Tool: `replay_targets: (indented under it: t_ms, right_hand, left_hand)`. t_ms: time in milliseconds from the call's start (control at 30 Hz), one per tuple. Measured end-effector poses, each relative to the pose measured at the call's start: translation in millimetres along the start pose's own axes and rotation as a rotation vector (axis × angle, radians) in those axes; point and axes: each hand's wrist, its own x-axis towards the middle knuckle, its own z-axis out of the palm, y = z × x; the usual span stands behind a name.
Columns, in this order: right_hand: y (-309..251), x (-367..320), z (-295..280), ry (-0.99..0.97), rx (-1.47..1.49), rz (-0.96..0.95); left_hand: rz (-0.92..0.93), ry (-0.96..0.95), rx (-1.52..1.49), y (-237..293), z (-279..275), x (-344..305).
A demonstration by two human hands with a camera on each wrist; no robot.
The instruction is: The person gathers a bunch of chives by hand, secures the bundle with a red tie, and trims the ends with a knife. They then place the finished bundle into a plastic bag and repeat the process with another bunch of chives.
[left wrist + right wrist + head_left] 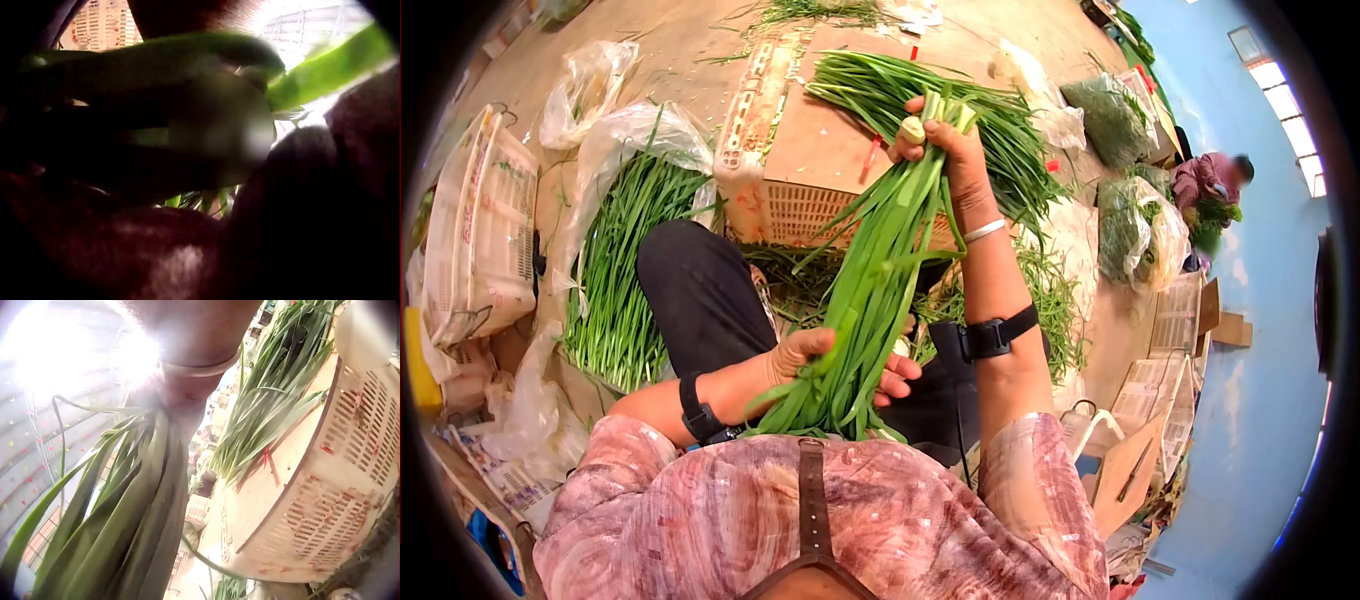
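Note:
A long bunch of garlic chives [870,290] slants across the middle of the head view, pale stem ends at the top and leaf tips toward the person's body. My right hand [950,150] grips the bunch around its stem ends, above the crate. A round yellowish thing [913,129] shows at those fingers. My left hand [800,355] supports the leafy end from below, thumb on one side and fingertips [897,377] on the other; the palm is hidden. Broad green leaves hang from the right hand in the right wrist view. The left wrist view is dark and blurred.
More chives [990,130] lie on a board [820,150] atop an upturned plastic crate [800,212] ahead. A plastic bag [615,160] full of chives stands at left. Loose leaves [1050,310] litter the floor. Another person [1205,185] is by the blue wall.

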Motion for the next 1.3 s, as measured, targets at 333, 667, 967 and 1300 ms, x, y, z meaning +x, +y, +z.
replay_targets:
  t_ms: [333,667,967,1300]
  right_hand:
    - [-35.9,-50.5,-11.0,0.004,0.234,-0.164]
    - [-34.6,-140.0,-27.9,0.273,0.076,-0.304]
    - [-19.9,-155.6,-41.3,0.546,0.024,0.015]
    - [-42.7,-176.5,-108.9,0.685,0.179,-0.149]
  left_hand:
    - [-0.139,0.475,0.849,51.4,13.6,8.5]
    - [-0.118,0.463,1.03,76.3,42.6,-4.5]
    - [-0.025,0.429,0.679,73.2,48.9,-45.7]
    - [-0.069,0.31,0.425,71.8,18.9,-80.0]
